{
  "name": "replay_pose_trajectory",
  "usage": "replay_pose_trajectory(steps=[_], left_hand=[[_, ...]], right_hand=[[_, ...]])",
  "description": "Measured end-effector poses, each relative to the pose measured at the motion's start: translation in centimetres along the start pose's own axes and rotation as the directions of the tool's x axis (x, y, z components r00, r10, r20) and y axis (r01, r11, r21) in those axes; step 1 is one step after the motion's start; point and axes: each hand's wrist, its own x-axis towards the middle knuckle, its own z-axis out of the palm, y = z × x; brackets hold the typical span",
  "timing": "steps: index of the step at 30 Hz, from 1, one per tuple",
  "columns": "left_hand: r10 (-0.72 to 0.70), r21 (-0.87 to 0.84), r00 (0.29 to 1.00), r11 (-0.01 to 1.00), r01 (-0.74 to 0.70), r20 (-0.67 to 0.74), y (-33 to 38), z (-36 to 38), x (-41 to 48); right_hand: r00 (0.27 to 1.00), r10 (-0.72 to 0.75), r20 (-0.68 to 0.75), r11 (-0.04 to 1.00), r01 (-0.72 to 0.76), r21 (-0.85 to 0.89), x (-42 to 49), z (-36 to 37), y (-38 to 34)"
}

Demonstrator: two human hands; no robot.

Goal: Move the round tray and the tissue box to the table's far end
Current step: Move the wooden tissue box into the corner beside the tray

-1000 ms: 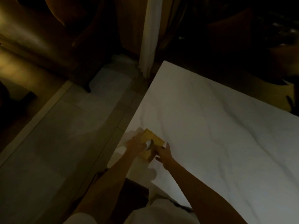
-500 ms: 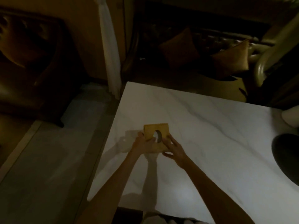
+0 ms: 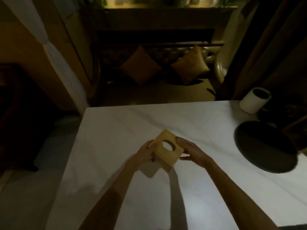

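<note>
The tissue box [image 3: 163,154], a small square wooden box with an oval opening on top showing white tissue, is lifted a little above the white marble table [image 3: 116,130], its shadow below it. My left hand [image 3: 144,154] grips its left side and my right hand [image 3: 191,151] grips its right side. The round tray [image 3: 265,146], dark and flat, lies at the table's right edge, well right of my hands.
A white cylindrical container [image 3: 254,100] stands at the table's far right corner beyond the tray. Past the far edge is a dark sofa with two cushions [image 3: 141,68]. A white curtain [image 3: 54,55] hangs at the left; tiled floor lies left of the table.
The view has swung right and up, bringing the tray and white container into sight. Both hands have carried the tissue box away from the near left edge toward the table's middle and turned it.
</note>
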Motion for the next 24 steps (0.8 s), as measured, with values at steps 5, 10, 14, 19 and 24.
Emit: replay_pose_trajectory(steps=[5, 10, 14, 19, 24], left_hand=[[0.099, -0.013, 0.995, 0.995, -0.099, -0.006, 2.4, 16.9, 4.4], [0.056, 0.13, 0.997, 0.99, -0.062, 0.047, 4.2, 33.0, 7.8], [0.079, 0.301, 0.973, 0.943, -0.144, 0.218, 6.0, 43.1, 9.2], [0.083, 0.433, 0.886, 0.849, -0.303, 0.457, 7.4, 52.4, 10.5], [0.148, 0.303, 0.738, 0.845, -0.44, 0.658, 5.8, 59.3, 11.2]], right_hand=[[0.973, -0.056, -0.225, 0.969, 0.107, 0.222, -3.1, -12.8, 3.6], [0.913, -0.093, -0.398, 0.916, 0.235, 0.326, -8.5, -23.9, 7.4], [0.774, -0.081, -0.628, 0.89, 0.34, 0.304, -12.6, -31.0, 9.0], [0.526, -0.046, -0.849, 0.88, 0.423, 0.214, -17.8, -36.8, 10.6], [0.434, -0.114, -0.894, 0.893, 0.438, 0.099, -21.9, -39.9, 13.5]])
